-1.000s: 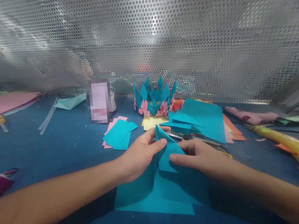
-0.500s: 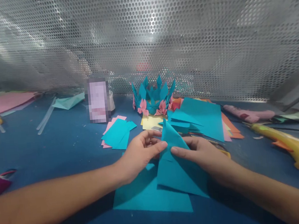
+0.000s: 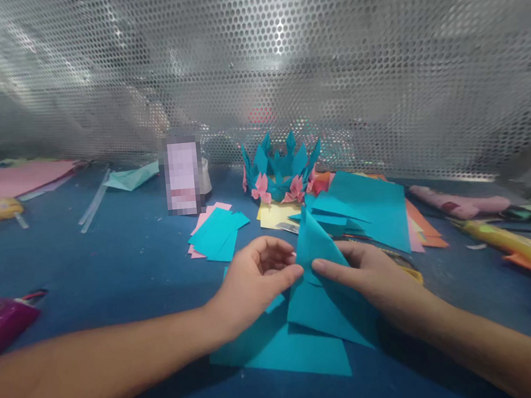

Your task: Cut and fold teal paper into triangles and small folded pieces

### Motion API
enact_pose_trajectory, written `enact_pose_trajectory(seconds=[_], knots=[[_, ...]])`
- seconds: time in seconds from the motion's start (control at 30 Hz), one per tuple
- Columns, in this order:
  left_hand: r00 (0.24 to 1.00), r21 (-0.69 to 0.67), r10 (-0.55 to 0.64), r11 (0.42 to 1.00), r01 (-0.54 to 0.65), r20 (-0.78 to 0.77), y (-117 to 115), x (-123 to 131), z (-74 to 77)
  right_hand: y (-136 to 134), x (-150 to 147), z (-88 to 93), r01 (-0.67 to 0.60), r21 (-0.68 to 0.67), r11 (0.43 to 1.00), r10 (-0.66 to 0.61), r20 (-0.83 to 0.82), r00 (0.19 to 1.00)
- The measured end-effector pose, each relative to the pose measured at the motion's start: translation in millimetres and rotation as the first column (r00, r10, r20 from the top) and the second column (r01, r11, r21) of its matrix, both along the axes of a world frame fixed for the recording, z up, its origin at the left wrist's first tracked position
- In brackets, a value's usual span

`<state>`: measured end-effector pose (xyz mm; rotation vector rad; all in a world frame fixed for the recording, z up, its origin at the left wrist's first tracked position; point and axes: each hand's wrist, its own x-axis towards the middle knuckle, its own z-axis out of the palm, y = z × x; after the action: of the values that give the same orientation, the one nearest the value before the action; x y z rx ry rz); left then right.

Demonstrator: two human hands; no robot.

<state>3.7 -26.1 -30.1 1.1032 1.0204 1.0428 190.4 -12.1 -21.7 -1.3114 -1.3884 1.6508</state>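
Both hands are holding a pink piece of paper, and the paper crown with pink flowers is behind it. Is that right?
Not quite. The head view shows that the piece of paper in the left hand and right hand is blue, not pink. The paper crown with pink flowers does stand behind it.

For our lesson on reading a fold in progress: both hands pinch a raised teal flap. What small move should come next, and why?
Probably lay the teal flap down and press its fold flat. The left hand and right hand pinch it from either side, and its point stands up off the teal sheet lying on the blue table, so the fold looks unset.
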Motion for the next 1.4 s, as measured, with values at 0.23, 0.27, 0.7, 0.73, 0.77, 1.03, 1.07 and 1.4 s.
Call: enact_pose_trajectory(seconds=[0.23, 0.27, 0.7, 0.73, 0.77, 1.03, 1.07, 1.4], knots=[[1.0, 0.02, 0.025, 0.999, -0.025, 0.01, 3.8, 3.1, 0.8, 0.8, -4.4, -1.6, 0.037, -0.012, 0.999, -0.037, 0.009, 0.999], [1.0, 0.024, 0.026, 0.999, -0.026, 0.013, 4.5, 3.6, 0.5, 1.0, -4.7, -2.1, 0.043, -0.014, 0.999, -0.043, 0.007, 0.999], [1.0, 0.048, 0.016, 0.999, -0.017, 0.02, 9.6, 4.9, -1.7, 0.8, -3.4, -6.2, 0.058, 0.025, 0.998, -0.058, -0.004, 0.998], [1.0, 0.053, 0.017, 0.998, -0.018, 0.021, 9.4, 5.2, -1.2, 0.8, -3.3, -6.3, 0.058, 0.028, 0.998, -0.058, -0.011, 0.998], [1.0, 0.058, 0.018, 0.998, -0.019, 0.021, 9.2, 5.6, -0.7, 0.8, -3.2, -6.4, 0.058, 0.029, 0.998, -0.058, -0.017, 0.998], [1.0, 0.112, -0.002, 0.994, 0.002, 0.004, 9.0, 4.8, -1.3, 2.1, -1.5, -5.4, 0.045, 0.05, 0.998, -0.046, 0.02, 0.999], [1.0, 0.12, -0.01, 0.993, 0.009, 0.006, 9.1, 4.3, -2.2, 2.1, -1.3, -5.1, 0.046, 0.051, 0.998, -0.047, 0.027, 0.999], [0.987, 0.291, -0.095, 0.948, 0.13, -0.131, 3.3, 4.2, -3.2, 2.1, 0.0, 0.4, 0.016, 0.074, 0.997, -0.015, -0.018, 1.0]])
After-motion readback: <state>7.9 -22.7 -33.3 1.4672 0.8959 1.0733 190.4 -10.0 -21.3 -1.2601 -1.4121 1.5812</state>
